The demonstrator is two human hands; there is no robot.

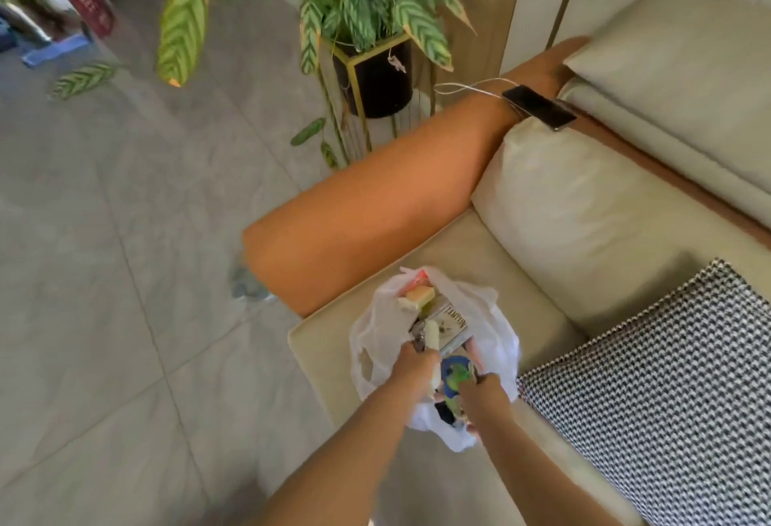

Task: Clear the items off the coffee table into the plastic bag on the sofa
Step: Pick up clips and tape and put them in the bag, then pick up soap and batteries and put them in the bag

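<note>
Both hands working inside plastic bag (pixel 496 317) on sofa (pixel 459 258): left hand (pixel 415 363) gripping pale item, right hand (pixel 484 394) gripping blue-green item; several things already bagged; coffee table unseen, remainder unknowable

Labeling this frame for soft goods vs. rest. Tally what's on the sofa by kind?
Plain cream cushions;: 2
Black-and-white patterned cushions: 1
White plastic bags: 1, with both hands at its mouth
Phones on the armrest: 1
Total: 5
</note>
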